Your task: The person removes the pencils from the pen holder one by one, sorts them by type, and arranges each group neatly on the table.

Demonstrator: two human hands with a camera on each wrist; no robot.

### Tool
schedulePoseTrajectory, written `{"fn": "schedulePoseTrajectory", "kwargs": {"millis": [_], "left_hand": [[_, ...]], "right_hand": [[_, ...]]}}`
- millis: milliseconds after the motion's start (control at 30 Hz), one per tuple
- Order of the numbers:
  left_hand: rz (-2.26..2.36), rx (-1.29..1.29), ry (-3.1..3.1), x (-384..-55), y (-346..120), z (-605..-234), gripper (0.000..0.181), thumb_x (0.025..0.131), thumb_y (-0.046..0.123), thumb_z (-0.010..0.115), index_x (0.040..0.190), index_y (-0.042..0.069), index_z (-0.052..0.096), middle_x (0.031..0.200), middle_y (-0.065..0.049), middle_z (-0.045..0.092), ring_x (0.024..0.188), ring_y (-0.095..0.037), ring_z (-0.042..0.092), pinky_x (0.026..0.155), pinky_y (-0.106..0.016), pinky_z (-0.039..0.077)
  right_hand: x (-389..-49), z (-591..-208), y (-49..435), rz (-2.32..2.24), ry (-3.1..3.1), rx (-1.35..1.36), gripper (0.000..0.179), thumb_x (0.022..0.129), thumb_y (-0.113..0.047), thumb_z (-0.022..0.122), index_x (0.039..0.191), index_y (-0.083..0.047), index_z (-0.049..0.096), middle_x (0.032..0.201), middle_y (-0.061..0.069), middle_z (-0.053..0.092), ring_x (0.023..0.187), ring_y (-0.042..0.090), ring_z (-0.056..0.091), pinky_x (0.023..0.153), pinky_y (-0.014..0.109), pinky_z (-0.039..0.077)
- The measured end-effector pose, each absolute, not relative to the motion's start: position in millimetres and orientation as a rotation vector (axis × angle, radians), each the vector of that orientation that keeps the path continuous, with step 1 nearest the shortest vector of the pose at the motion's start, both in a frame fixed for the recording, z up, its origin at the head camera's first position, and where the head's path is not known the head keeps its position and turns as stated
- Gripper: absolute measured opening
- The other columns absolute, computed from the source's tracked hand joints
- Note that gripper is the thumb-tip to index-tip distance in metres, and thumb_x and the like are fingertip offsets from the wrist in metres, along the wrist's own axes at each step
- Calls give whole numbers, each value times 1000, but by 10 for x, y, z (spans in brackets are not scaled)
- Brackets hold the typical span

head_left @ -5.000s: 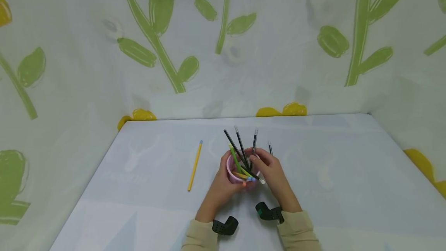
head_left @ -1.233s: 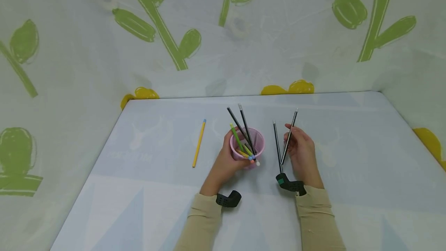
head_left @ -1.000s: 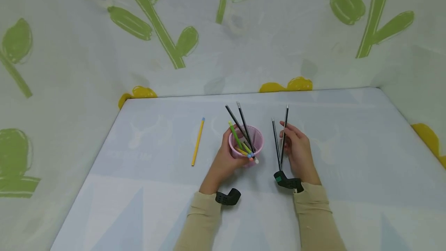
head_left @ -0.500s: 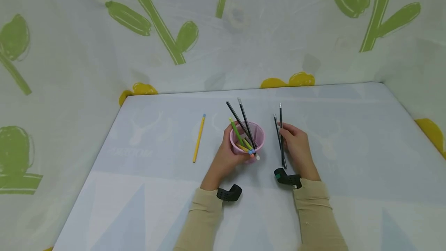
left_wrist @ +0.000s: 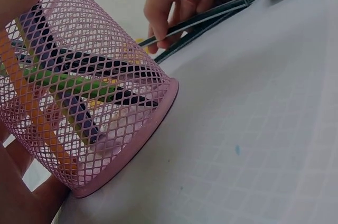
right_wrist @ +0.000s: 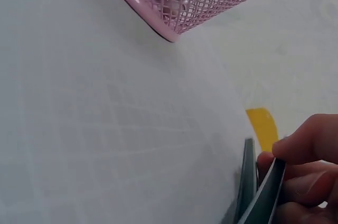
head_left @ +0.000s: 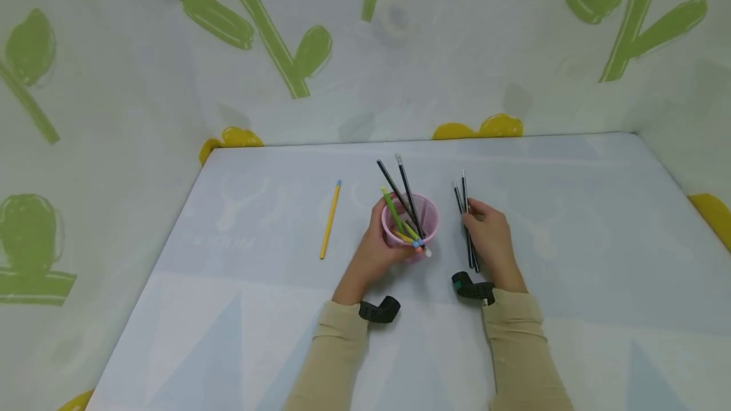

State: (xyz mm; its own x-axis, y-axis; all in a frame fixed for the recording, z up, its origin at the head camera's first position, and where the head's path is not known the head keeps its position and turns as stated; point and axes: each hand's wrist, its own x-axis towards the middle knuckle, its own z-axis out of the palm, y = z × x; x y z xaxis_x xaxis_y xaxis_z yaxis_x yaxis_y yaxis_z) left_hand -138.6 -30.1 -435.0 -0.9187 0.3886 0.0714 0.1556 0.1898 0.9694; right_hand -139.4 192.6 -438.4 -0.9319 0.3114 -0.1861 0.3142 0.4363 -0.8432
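Observation:
My left hand (head_left: 370, 260) grips a pink mesh pencil cup (head_left: 432, 227) from its left side, thumb near the front rim. Inside the cup lean black pencils (head_left: 404, 177), a green pencil (head_left: 391, 209) and yellow ones, some with their eraser ends at the rim. To the right, my right hand (head_left: 493, 240) pinches a black pencil (right_wrist: 266, 195) between thumb and fingers, low over the table. A second black pencil (right_wrist: 247, 174) lies on the table close along its left side, the two almost parallel.
A yellow pencil (head_left: 330, 221) with a blue end lies alone left of the cup. The white table (head_left: 240, 328) meets flower-patterned walls at its back and left. Each wrist wears a black camera, such as the left wrist camera (head_left: 379, 310).
My right hand has taken a black pencil out of the cup, carried it right and lowered it beside the other black pencil. My left hand keeps its grip on the cup.

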Motion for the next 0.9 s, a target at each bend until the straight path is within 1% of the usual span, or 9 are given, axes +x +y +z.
{"fn": "schedulePoseTrajectory", "kwargs": {"millis": [167,300,367,433,500,600,667,800,900], "left_hand": [[1813,547,2275,-1391,-304,-4403,92,66,26,78,133,46,18,134,8,37,121,-10,34,95,-38,34],[1811,554,2292,-1392,-304,-4381,91,67,27,78,133,46,17,133,11,37,121,-10,34,95,-38,35],[1813,547,2285,-1394,-300,-4355,91,67,25,77,133,45,17,133,11,37,121,-10,34,95,-36,35],[1814,532,2269,-1379,-297,-4299,92,67,22,78,134,43,18,134,7,37,121,-10,34,95,-36,35],[1814,524,2247,-1352,-297,-4233,92,68,18,77,135,38,18,136,1,36,122,-13,34,96,-37,34],[1805,505,2228,-1304,-299,-4141,90,69,15,76,136,33,19,136,-6,35,123,-17,33,96,-38,34],[1797,500,2224,-1290,-298,-4110,90,69,13,75,137,32,18,137,-5,34,123,-17,33,96,-37,34],[1797,496,2227,-1288,-296,-4088,90,69,13,75,137,33,18,136,1,34,122,-13,33,95,-35,35],[1805,524,2209,-1281,-300,-4106,92,69,14,75,137,32,17,136,2,34,124,-16,32,97,-37,33]], "right_hand": [[-1384,-4387,1915,-1498,2639,650,46,88,-25,48,132,-12,45,121,11,53,109,25,48,89,41,40],[-1389,-4382,1903,-1477,2675,604,45,88,-25,47,131,-13,46,122,13,52,110,27,47,88,43,40],[-1391,-4379,1898,-1468,2711,567,44,87,-23,48,130,-12,47,120,13,53,110,28,47,87,44,41],[-1391,-4381,1898,-1445,2752,531,43,87,-20,49,129,-12,48,119,12,53,110,28,46,88,45,40],[-1387,-4383,1898,-1429,2784,496,42,87,-18,50,129,-12,48,118,12,53,112,29,44,89,46,37],[-1380,-4384,1897,-1445,2789,484,41,87,-19,51,128,-13,49,120,10,53,115,29,42,91,47,34],[-1382,-4379,1897,-1506,2762,504,40,88,-21,51,127,-14,49,121,9,52,116,28,41,91,46,34],[-1403,-4374,1902,-1630,2704,574,37,90,-28,48,124,-15,52,120,8,53,112,25,45,90,43,36],[-1406,-4399,1907,-1675,2663,656,37,91,-34,43,122,-16,53,119,6,52,107,23,47,86,40,39]]}}
